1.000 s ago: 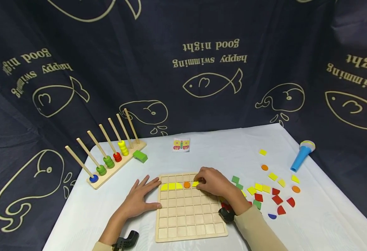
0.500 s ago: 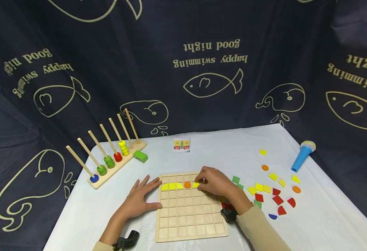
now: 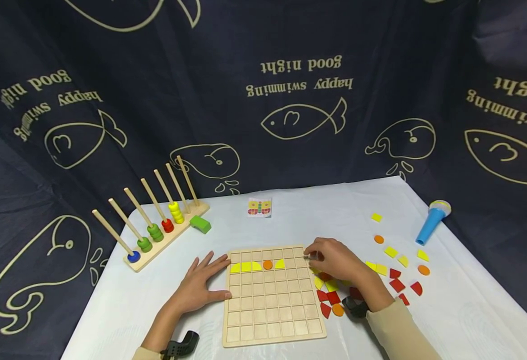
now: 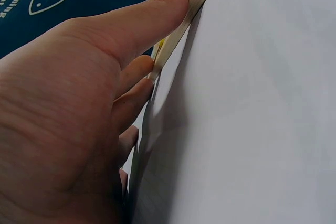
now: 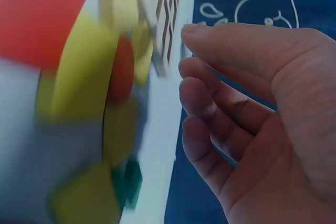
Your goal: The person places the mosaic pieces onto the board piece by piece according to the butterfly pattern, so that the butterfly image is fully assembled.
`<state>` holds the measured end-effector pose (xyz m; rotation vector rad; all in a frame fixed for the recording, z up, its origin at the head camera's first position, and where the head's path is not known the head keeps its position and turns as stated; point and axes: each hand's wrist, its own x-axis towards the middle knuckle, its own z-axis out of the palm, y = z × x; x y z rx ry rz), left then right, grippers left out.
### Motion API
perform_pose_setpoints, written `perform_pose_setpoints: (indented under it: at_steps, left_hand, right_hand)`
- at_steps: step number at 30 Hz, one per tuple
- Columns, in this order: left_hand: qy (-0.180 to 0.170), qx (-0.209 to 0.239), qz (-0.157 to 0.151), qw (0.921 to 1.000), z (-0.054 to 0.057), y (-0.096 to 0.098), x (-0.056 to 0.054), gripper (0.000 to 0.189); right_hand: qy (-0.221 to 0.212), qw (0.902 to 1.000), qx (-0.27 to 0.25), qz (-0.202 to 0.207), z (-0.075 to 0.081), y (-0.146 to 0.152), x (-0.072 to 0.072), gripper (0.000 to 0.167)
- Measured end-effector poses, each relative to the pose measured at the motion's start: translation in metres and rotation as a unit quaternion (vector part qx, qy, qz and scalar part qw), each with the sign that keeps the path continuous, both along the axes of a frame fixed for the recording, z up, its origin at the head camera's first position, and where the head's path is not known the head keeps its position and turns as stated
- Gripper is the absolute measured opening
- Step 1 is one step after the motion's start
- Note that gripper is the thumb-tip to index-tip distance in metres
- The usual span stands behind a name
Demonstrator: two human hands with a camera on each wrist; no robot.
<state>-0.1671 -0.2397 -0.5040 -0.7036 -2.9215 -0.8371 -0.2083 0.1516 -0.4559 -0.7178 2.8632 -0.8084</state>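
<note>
The wooden grid board (image 3: 268, 302) lies on the white table, with yellow pieces (image 3: 246, 267), an orange disc (image 3: 268, 264) and a separate yellow quarter-round piece (image 3: 280, 263) in its second row. At the board's left edge, my left hand (image 3: 202, 285) is spread, thumb and fingertips touching the wood; the left wrist view has the thumb (image 4: 157, 17) on the edge. My right hand (image 3: 337, 259) hovers by the board's upper right corner, holding nothing. In the right wrist view its fingers (image 5: 202, 98) are loosely bent, with a gap below the thumb.
Loose red, yellow and orange pieces (image 3: 333, 297) lie right of the board, partly under my right forearm. More are scattered farther right, near a blue toy microphone (image 3: 431, 225). A peg stand with rings (image 3: 169, 240), a green block (image 3: 200, 224) and a butterfly picture card (image 3: 259, 207) stand behind.
My right hand has let go of the yellow quarter-round piece, which stays in the second row, and has moved right to the board's edge. My left hand has stayed put.
</note>
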Motion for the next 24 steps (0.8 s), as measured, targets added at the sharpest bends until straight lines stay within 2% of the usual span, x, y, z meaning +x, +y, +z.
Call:
perform_pose_setpoints:
  at_steps: [4,9,14,24]
  left_hand:
    - [0.002,0.001,-0.001,1.0000,0.000,0.001,0.000,0.086]
    - [0.004,0.006,-0.004,1.0000,0.002,0.001,0.001,0.085]
    - [0.005,0.008,-0.002,1.0000,0.001,-0.001,0.002,0.084]
    - [0.004,0.005,-0.003,1.0000,0.001,-0.001,0.001,0.085]
  right_hand:
    - [-0.019,0.9995,0.012,-0.021,-0.002,0.014,0.004,0.023]
    - [-0.013,0.9998,0.014,-0.005,-0.008,0.021,0.008,0.022]
    - [0.007,0.9998,0.017,-0.002,-0.014,0.018,0.009,0.023]
    - [0.013,0.9982,0.044,-0.039,-0.016,0.011,0.008,0.021]
